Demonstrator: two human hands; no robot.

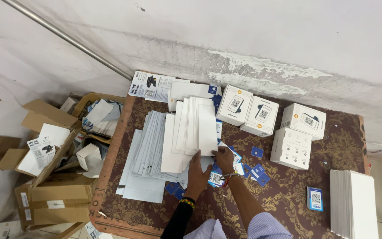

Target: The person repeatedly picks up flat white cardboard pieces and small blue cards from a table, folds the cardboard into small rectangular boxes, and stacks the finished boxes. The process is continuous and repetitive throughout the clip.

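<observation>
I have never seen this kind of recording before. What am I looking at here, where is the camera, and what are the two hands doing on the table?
There is no machine here. A person wears a camera on the head, so the single picture looks down at that person's own two bare hands.

The surface is a table with a brown patterned cover, standing against a white wall. On it lie fanned stacks of white envelopes, four small white boxes near the wall, another white stack at the right edge, and scattered small blue cards.

The left hand rests flat on the lower edge of the envelopes. The right hand touches the envelopes' corner, just above some blue cards. Whether either hand actually grips something cannot be told.

Left of the table, open cardboard cartons hold more paper.
</observation>
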